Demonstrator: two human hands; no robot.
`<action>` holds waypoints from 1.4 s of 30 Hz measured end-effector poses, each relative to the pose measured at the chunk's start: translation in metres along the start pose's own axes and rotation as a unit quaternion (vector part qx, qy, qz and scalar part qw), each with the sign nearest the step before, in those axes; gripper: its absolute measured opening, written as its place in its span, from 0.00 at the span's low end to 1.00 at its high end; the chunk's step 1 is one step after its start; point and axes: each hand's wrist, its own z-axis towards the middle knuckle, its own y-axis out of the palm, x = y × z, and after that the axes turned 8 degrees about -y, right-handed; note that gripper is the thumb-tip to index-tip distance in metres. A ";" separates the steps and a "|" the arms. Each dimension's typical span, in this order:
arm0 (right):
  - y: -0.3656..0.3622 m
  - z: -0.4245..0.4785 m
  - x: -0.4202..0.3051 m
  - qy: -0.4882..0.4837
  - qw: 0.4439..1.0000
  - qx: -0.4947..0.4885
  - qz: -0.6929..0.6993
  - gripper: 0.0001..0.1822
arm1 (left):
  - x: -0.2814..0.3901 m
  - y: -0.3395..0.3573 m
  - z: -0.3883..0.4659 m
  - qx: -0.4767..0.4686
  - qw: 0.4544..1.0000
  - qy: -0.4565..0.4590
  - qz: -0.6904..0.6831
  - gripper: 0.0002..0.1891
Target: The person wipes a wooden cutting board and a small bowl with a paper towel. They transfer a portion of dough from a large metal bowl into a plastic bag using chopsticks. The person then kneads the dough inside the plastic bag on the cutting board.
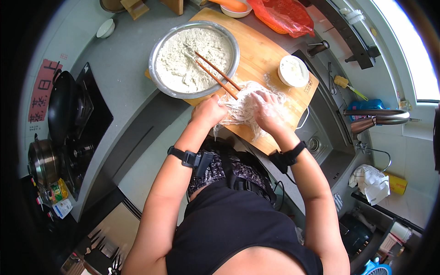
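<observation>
A crumpled clear plastic bag [240, 111], streaked with white flour, lies over the front of a wooden cutting board [257, 44]. My left hand [210, 110] is closed on the bag's left edge. Flour whitens my right hand [269, 109], which rests on the bag with its fingers a little apart; the fingertips are partly hidden. Beyond my left hand a large metal bowl [234, 44] holds pale, shaggy dough [182, 68]. A pair of wooden chopsticks [218, 74] leans in the dough, their ends jutting over the bowl's rim toward the bag.
A white bowl of flour [293, 71] stands on the board's right part. To the right are the sink [323, 144] and faucet [378, 117]. A red plastic bag [285, 15] lies over an orange basket at the back. A black wok [63, 106] stands on the stove at left.
</observation>
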 end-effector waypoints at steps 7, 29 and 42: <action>0.010 -0.001 -0.021 -0.071 0.996 -0.043 0.015 0.21 | 0.000 0.031 0.011 0.284 0.949 0.139 0.003 0.23; 0.011 -0.009 -0.019 -0.066 0.996 -0.062 -0.011 0.20 | 0.010 -0.021 0.089 -0.255 0.958 0.121 -0.050 0.28; 0.036 0.009 -0.017 -0.131 0.990 -0.024 -0.046 0.25 | 0.026 0.013 0.060 0.034 0.998 0.047 0.036 0.14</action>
